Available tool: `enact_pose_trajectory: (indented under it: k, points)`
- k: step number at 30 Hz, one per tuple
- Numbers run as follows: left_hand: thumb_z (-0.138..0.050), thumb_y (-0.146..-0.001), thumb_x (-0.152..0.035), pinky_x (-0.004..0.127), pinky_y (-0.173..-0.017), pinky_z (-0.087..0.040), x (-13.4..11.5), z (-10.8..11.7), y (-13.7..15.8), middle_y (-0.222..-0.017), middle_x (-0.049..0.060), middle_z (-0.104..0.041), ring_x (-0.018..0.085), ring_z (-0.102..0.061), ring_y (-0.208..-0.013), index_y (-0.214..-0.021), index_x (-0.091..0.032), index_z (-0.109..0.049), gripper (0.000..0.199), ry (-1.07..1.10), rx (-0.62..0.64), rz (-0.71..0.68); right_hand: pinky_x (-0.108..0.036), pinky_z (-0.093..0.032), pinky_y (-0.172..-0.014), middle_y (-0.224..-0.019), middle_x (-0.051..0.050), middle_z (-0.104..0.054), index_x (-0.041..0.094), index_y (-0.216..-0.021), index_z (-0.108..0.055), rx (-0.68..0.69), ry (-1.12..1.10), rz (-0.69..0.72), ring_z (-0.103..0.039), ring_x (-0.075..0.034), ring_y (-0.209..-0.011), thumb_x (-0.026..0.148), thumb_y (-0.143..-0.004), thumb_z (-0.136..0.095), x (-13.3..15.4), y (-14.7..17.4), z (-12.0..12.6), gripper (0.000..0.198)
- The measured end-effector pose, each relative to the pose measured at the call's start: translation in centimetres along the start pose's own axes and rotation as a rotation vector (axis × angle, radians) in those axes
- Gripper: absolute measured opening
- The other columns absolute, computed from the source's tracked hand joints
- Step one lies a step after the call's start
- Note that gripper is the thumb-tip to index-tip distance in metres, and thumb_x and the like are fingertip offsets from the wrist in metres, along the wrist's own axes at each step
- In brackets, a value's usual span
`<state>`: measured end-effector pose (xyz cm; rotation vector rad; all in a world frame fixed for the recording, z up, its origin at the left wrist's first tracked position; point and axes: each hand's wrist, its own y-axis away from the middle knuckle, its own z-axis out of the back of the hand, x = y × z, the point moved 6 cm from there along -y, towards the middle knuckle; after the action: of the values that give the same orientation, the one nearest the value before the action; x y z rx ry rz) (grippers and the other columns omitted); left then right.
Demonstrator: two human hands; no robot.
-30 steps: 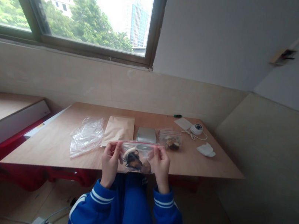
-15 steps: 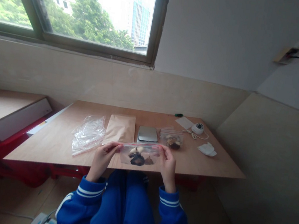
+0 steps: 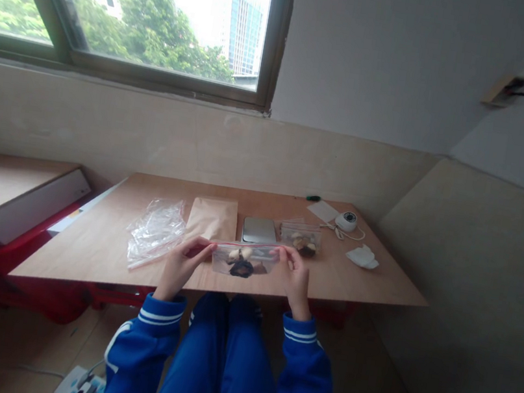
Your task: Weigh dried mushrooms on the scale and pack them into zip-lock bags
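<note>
Bare room: plywood table [image 3: 357, 286], window [image 3: 136, 13].

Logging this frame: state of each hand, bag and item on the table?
left hand: pinching zip bag's top left corner
right hand: pinching its top right corner
zip bag: filled, held over table edge
second filled bag: lying on table
empty bags: crumpled
paper pouch: flat

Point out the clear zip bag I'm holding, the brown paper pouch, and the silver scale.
Clear zip bag [image 3: 243, 261], head view, its middle.
Brown paper pouch [image 3: 212, 218], head view, centre.
Silver scale [image 3: 259, 230], head view, top plate.
</note>
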<state>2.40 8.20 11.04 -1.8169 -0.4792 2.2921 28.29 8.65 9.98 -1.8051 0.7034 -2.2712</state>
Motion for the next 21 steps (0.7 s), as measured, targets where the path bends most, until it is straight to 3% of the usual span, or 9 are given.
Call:
enact_pose_trajectory:
  k: [11, 16, 18, 21]
  points:
    - [-0.061, -0.078, -0.042, 0.026, -0.064, -0.051, -0.6, -0.9, 0.2, -0.076, 0.003, -0.07, 0.017, -0.065, -0.072, -0.08, -0.017, -0.066, 0.025, 0.039, -0.173, -0.007, -0.031, -0.052, -0.07, -0.077, -0.003, -0.069, 0.02, -0.085, -0.062, -0.031, 0.047, 0.05, -0.064, -0.018, -0.072, 0.038, -0.09, -0.046, 0.1, -0.1, 0.1, 0.024]
    - [-0.059, -0.081, -0.037, 0.027, -0.071, -0.049, -2.0, -1.7, 0.4, -0.08, 0.002, -0.069, 0.016, -0.064, -0.079, -0.081, -0.02, -0.064, 0.018, -0.049, -0.173, -0.118, -0.043, -0.042, -0.093, -0.113, -0.01, -0.063, 0.02, -0.113, -0.057, -0.054, 0.341, 0.252, -0.056, -0.025, -0.105, 0.036, -0.088, -0.05, 2.9, -0.4, -0.5, 0.031]
    - [-0.058, -0.082, -0.035, 0.026, -0.072, -0.048, -2.5, -2.2, 0.5, -0.08, 0.001, -0.067, 0.016, -0.063, -0.08, -0.082, -0.02, -0.063, 0.016, -0.106, -0.162, -0.167, -0.043, -0.04, -0.097, -0.115, -0.009, -0.062, 0.022, -0.116, -0.056, 0.044, 0.363, 0.344, -0.053, -0.024, -0.109, 0.033, -0.088, -0.052, 4.6, -0.3, -2.0, 0.031]
    - [-0.058, -0.083, -0.033, 0.026, -0.072, -0.048, -3.0, -2.8, 0.9, -0.078, 0.0, -0.065, 0.014, -0.061, -0.077, -0.083, -0.02, -0.062, 0.014, -0.14, -0.178, -0.206, -0.036, -0.044, -0.09, -0.1, -0.005, -0.067, 0.024, -0.104, -0.062, 0.282, 0.282, 0.395, -0.057, -0.021, -0.1, 0.031, -0.088, -0.054, 6.2, 0.1, -4.9, 0.02]
